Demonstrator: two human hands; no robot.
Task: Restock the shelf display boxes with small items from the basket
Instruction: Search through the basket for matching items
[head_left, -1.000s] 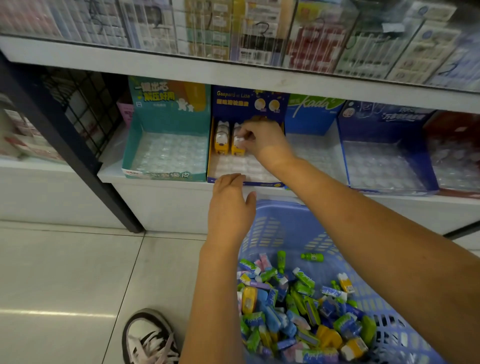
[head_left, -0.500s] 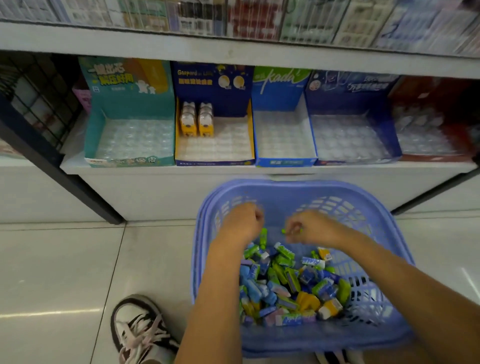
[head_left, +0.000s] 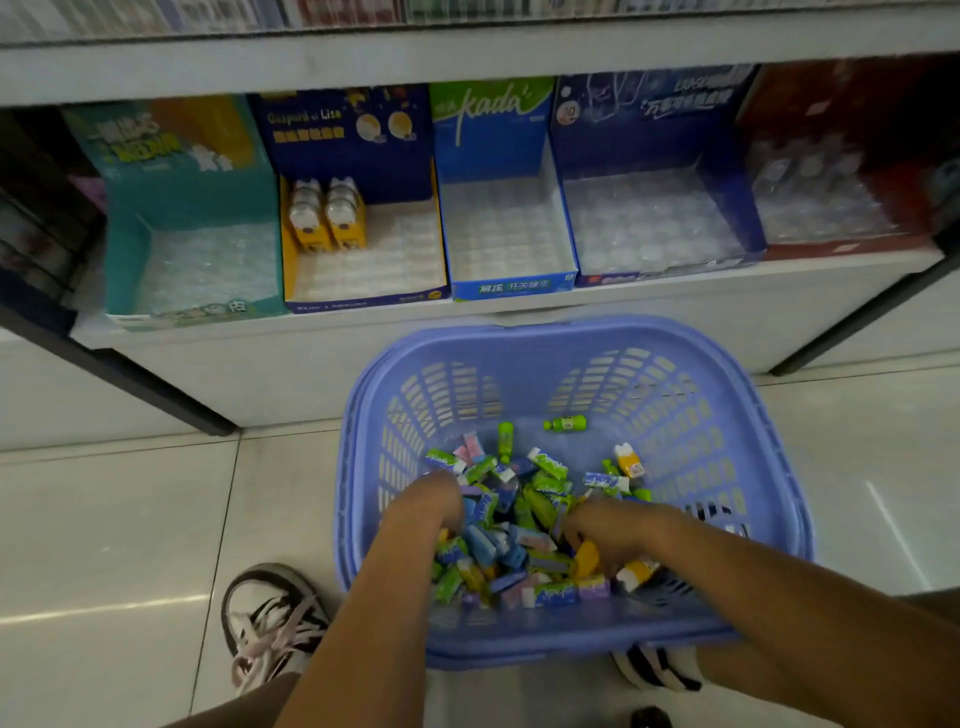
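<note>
A purple plastic basket (head_left: 571, 332) stands on the floor below the shelf, holding a pile of small green, blue, pink and yellow items (head_left: 519, 525). Both my hands are down in that pile. My left hand (head_left: 436, 501) digs in at the pile's left side with its fingertips buried. My right hand (head_left: 608, 530) curls down at the right side beside a yellow item (head_left: 587, 558); its fingers are hidden. On the shelf, the dark blue display box (head_left: 363, 260) has two yellow items (head_left: 327, 218) at its back left.
Four more display boxes stand in the row with only clear trays inside: teal (head_left: 192, 260), blue "kada" (head_left: 509, 239), dark blue (head_left: 654, 223) and red (head_left: 831, 208). A black shelf post (head_left: 130, 374) slants at the left. My shoes (head_left: 270, 618) flank the basket on the tiled floor.
My right hand left the two yellow items in the dark blue box. Both hands dropped into the basket and now dig deeper into the pile.
</note>
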